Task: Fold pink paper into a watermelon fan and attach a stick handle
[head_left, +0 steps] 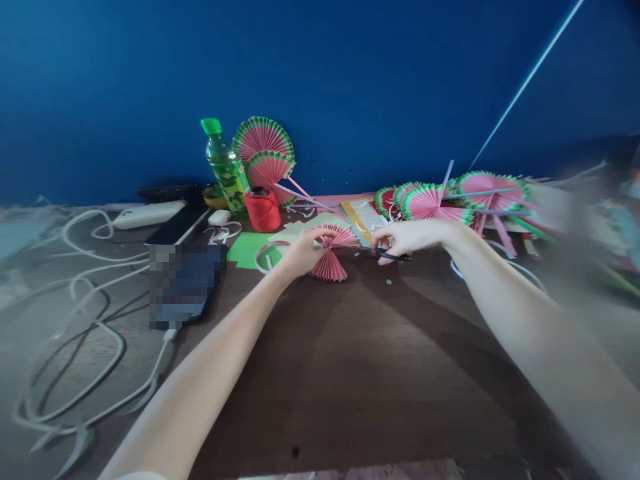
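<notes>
My left hand [306, 251] pinches a pleated pink paper fan [331, 263] near its middle, and the folds spread out above and below the fingers. To its right, my right hand [393, 240] is closed round the dark handles of a pair of scissors [400, 256]. The scissor blades point left toward the fan's edge; whether they touch the paper I cannot tell. A small green paper scrap [389, 282] lies on the table below my right hand. Green paper sheets [247, 251] lie just left of my left hand.
Finished pink-and-green fans [433, 202] lie at the back right, and others [265, 140] lean on the blue wall. A green bottle [225, 163] and a red thread roll [263, 210] stand back left. A phone [193, 283] and white cables [117, 340] occupy the left side.
</notes>
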Available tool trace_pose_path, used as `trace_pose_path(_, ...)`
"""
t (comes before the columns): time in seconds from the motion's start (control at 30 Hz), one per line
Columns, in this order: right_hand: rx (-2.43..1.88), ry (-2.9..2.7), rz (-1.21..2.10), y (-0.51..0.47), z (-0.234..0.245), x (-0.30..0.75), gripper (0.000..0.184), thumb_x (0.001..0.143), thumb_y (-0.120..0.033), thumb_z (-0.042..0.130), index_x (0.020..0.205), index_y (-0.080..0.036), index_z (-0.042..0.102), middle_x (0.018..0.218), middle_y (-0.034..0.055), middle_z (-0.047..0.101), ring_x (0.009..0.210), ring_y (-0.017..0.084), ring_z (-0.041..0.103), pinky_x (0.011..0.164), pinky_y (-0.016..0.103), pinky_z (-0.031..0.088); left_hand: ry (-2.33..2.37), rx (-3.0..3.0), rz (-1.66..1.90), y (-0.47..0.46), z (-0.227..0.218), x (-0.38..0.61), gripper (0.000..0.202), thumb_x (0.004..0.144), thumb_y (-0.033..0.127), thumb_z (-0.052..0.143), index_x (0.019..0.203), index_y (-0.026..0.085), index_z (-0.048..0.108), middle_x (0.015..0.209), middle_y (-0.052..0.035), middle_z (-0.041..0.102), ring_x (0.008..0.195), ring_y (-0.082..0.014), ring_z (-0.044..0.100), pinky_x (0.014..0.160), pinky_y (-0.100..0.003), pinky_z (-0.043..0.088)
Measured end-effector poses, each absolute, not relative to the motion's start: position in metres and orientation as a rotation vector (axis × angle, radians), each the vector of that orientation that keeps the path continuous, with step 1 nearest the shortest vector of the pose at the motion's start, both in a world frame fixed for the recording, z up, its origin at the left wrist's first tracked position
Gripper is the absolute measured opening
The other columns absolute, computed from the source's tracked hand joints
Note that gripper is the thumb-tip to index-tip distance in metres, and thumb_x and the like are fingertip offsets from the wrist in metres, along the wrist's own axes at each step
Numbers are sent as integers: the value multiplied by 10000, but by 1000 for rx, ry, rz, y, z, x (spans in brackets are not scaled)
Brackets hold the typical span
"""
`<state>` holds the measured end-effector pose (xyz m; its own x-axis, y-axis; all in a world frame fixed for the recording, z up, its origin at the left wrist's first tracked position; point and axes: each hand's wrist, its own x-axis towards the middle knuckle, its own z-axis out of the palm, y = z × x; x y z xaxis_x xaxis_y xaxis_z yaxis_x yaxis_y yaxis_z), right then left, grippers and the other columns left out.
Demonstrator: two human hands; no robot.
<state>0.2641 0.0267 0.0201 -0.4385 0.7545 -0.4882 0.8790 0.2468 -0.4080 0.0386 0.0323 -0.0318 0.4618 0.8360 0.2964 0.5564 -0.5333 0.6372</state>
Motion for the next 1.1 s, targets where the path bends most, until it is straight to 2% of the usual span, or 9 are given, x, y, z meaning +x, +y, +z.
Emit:
trace_pose_path(0.17,1543,2382,-913,27,17,259,482,641,-529,609,955,-167,553,827,54,573,656,140,517,529,237,400,1212,2260,823,32,-34,38,381,692,31,510,1023,175,633,1041,-50,639,999,-179,530,906,-315,391)
trace_pose_path(0.4,1509,2507,-838,34,7,256,532,607,-558,619,976,-176,587,831,50,603,683,160,537,579,260,392,1198,2246,784,34,-37,37,416,705,35,486,1085,157,608,1103,-70,625,1035,-187,542,935,-320,385)
trace_pose_path(0.63,1472,2543,-1019,41,-5,256,529,624,-570,604,983,-182,591,799,33,604,606,127,521,581,256,389,1124,2276,777,35,-37,36,446,703,20,460,1103,167,593,1161,-59,607,1103,-179,516,989,-329,348)
trace_pose_path(0.9,1487,2493,-1220,36,-2,257,518,660,-547,598,1012,-168,567,727,9,582,539,98,504,582,250,385,1157,2268,750,34,-37,36,437,724,57,481,1147,126,566,1173,-87,596,1093,-192,522,971,-320,367)
trace_pose_path(1.1,1502,2457,-1253,33,0,254,515,683,-536,584,1039,-166,559,800,34,598,554,99,521,531,238,353,1130,2278,771,36,-38,35,450,709,40,471,1126,169,578,1177,-55,597,1098,-185,520,978,-325,362)
